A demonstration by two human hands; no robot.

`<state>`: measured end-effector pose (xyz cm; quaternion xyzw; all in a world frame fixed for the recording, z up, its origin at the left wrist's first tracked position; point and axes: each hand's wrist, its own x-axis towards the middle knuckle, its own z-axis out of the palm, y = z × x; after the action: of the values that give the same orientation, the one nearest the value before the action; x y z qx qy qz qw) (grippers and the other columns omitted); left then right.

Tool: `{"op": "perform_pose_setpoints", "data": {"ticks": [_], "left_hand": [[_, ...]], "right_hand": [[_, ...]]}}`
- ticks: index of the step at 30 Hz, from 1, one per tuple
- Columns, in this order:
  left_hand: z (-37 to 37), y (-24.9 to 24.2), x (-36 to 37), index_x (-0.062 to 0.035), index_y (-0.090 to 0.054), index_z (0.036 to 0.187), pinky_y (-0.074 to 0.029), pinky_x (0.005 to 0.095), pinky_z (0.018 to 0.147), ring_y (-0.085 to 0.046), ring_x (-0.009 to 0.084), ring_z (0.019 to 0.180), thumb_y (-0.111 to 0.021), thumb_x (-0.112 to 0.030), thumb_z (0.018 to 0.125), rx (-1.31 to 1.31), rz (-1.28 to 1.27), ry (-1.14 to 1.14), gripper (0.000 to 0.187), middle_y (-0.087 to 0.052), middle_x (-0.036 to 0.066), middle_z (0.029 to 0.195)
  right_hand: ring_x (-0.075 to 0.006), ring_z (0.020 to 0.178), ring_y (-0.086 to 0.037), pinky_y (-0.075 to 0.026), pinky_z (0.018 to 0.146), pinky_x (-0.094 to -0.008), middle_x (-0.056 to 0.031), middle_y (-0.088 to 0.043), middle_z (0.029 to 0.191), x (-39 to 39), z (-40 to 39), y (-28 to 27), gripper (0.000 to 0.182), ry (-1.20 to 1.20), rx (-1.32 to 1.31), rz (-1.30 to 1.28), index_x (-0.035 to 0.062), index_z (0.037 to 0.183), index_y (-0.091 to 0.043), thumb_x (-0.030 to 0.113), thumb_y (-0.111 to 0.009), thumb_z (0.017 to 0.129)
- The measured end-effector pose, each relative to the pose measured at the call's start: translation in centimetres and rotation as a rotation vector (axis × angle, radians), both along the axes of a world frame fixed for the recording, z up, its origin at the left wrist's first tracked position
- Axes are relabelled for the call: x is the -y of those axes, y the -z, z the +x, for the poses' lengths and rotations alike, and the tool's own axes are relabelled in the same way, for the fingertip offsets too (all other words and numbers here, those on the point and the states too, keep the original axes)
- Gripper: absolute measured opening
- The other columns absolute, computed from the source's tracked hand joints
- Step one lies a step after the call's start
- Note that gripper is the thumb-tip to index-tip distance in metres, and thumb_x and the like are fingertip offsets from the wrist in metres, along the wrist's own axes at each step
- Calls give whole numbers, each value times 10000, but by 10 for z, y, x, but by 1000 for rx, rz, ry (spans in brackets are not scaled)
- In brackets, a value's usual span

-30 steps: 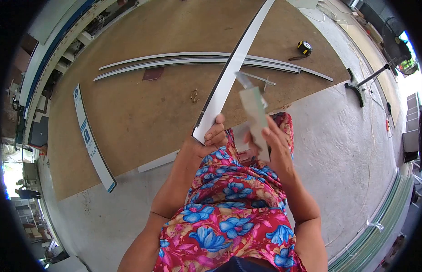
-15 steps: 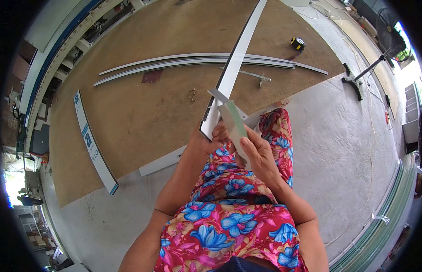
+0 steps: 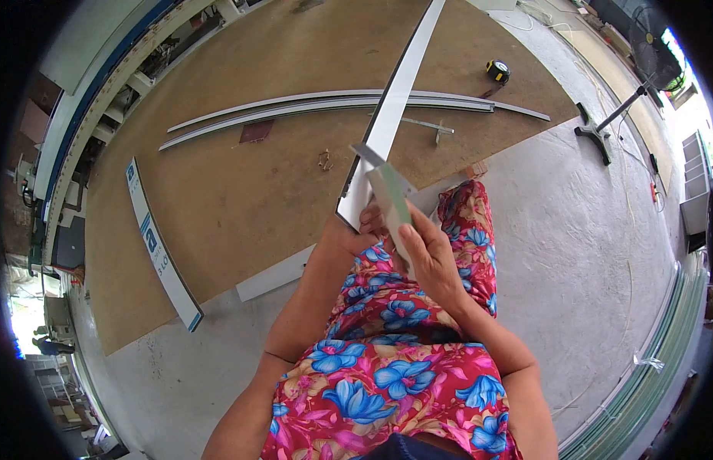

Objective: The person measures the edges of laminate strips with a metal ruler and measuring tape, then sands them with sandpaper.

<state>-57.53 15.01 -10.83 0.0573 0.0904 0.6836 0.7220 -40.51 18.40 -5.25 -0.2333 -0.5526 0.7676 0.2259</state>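
My left hand (image 3: 362, 230) is closed around the near end of a long white profile (image 3: 386, 126) with a dark edge, which slants up and away over the board. In my right hand (image 3: 433, 257) is a short, pale flat piece (image 3: 392, 211) with a light green strip along one side, my thumb pressed on it. A grey metal blade-like part (image 3: 367, 155) sticks out at its upper end and overlaps the white profile in this view. Part of my left hand's fingers is hidden behind the pale piece.
On the brown board (image 3: 241, 188) lie long thin profiles (image 3: 295, 103), a printed white strip (image 3: 161, 245), a tape measure (image 3: 497, 71), a metal T-shaped tool (image 3: 429, 127) and small brass-coloured pieces (image 3: 324, 160). A standing fan (image 3: 653, 54) is at right, beyond the board's edge.
My right hand and the pale piece have shifted slightly left and up. The white profile's near end has moved a little left; both hands keep their hold.
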Motion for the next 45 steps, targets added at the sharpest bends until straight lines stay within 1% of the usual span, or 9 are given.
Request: {"op": "perform_pose_setpoints", "data": {"ticks": [4,6,8,10,15,26,29,35,45], "left_hand": [[-8,13,2,-78,-561,922,-470,367,465,-465,135,430,-502,-469,882,170,-169,7,398,-475,26,587],[-7,19,1,-80,-544,924,-455,329,477,-479,121,466,-549,-458,860,-797,74,-319,383,-478,21,612],[-6,19,0,-83,-530,929,-441,287,492,-490,110,499,-590,-439,835,-914,129,-314,373,-487,20,638],[-6,11,-2,-88,-520,938,-428,243,509,-499,100,530,-626,-413,807,-179,-15,5,367,-501,21,668],[2,-4,5,-93,-561,863,-355,187,433,-481,89,531,-566,-331,860,-146,-378,-119,238,-555,-3,714],[2,-2,0,-98,-581,874,-429,249,425,-485,109,417,-500,-493,871,22,-119,22,403,-504,6,564],[1,10,0,-60,-547,879,-383,230,423,-430,97,421,-570,-465,833,-530,-88,-141,408,-494,11,608],[-4,8,5,-65,-591,848,-343,242,406,-397,104,405,-488,-419,886,105,-253,-58,371,-516,15,631],[-3,3,5,-48,-586,796,-336,247,419,-410,123,403,-468,-472,889,71,-138,-40,449,-474,14,557]], "right_hand": [[-69,594,-472,-426,541,-222,-3,-508,758,2,0,9,454,-6,26,80,71,1402,-364,210,-433,975],[-70,602,-473,-428,547,-222,-7,-512,767,11,7,8,456,-49,77,96,76,1402,-364,200,-442,970],[-64,600,-459,-415,544,-214,3,-494,765,18,13,4,459,-85,94,119,68,1403,-359,208,-440,973],[-50,587,-431,-385,534,-198,26,-454,752,21,17,-1,467,-112,76,149,47,1403,-347,235,-430,984],[-81,608,-475,-441,567,-243,-19,-513,740,7,13,3,454,-61,83,101,78,1397,-371,161,-444,957],[-72,608,-463,-424,555,-235,-19,-497,716,-3,10,3,445,-39,97,109,74,1391,-382,167,-435,960],[-71,614,-465,-427,559,-237,-8,-506,703,3,18,-6,454,-109,172,140,77,1395,-380,170,-450,957],[-82,610,-472,-446,577,-241,-38,-586,766,-4,11,-7,410,-77,161,196,64,1360,-426,147,-437,959],[-98,629,-481,-454,586,-258,-31,-553,743,-12,7,-7,420,-106,190,223,56,1362,-419,164,-440,957]]}}
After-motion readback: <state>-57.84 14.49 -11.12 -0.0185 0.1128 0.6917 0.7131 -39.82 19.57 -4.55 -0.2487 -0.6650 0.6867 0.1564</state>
